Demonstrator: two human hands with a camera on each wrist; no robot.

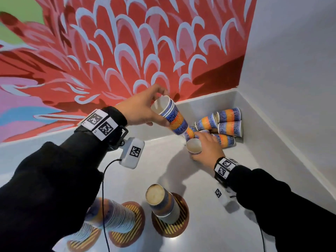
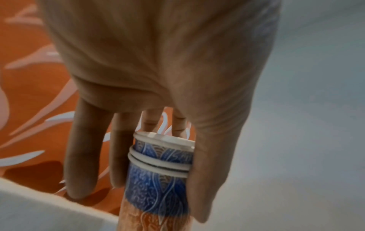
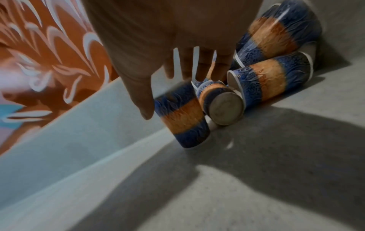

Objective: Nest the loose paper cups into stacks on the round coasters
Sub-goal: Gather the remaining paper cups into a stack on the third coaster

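Observation:
My left hand (image 1: 152,110) holds a nested stack of three blue-and-orange paper cups (image 1: 172,117) tilted in the air above the counter, its thumb (image 2: 207,179) on one side of the stack (image 2: 160,176) and its fingers (image 2: 118,156) on the other. My right hand (image 1: 200,148) grips a single cup (image 1: 194,146) standing mouth-up at the edge of a pile of loose cups (image 1: 229,124) lying on their sides in the corner. In the right wrist view the thumb (image 3: 142,101) is beside that blurred cup (image 3: 181,120).
Round striped coasters sit near me: one (image 1: 181,224) bears a short upside-down stack (image 1: 160,202), another (image 1: 134,231) a tall leaning stack (image 1: 112,215), and a third (image 1: 81,242) is partly hidden by my sleeve. Walls close the counter (image 1: 163,171) at back and right.

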